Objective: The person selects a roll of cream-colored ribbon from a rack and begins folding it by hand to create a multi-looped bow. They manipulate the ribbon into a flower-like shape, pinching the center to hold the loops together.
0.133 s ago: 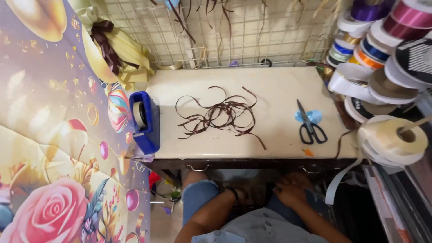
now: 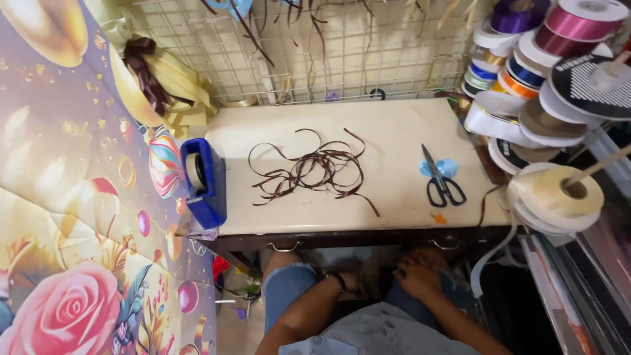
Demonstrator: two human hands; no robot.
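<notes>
1. Resting below the surface point(image 2: 394, 217) edge: left hand point(image 2: 348, 281) and right hand point(image 2: 417, 276), grips impossible to tell.
2. Lying tangled mid-surface, well apart from both: brown ribbon point(image 2: 315, 171).
3. Sitting right of ribbon: black scissors point(image 2: 442, 181).

both hands, left hand point(image 2: 348, 281) and right hand point(image 2: 415, 275), sat below the table point(image 2: 394, 131) edge, perhaps resting on the knees; brown ribbon strands point(image 2: 312, 169) and scissors point(image 2: 442, 181) lay above.
</notes>
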